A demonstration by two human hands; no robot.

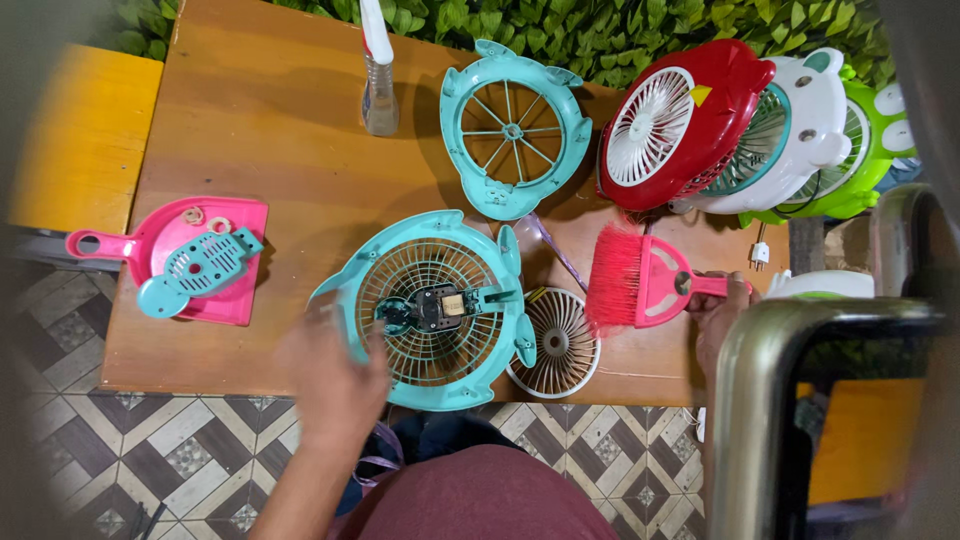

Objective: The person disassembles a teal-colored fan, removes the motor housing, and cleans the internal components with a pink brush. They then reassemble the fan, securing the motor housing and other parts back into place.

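Gripping the rim of the opened teal plastic fan housing [440,310] at centre frame, left hand [335,375] blurred on the wooden tabletop [280,130]. Right hand [718,315], fingers clenched round the handle, holds a pink plastic hand brush [640,280] at right.

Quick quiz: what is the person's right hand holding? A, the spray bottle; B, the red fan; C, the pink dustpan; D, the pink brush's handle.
D: the right hand grips the handle of the pink brush at the table's right edge, while the left hand rests on the teal fan housing.
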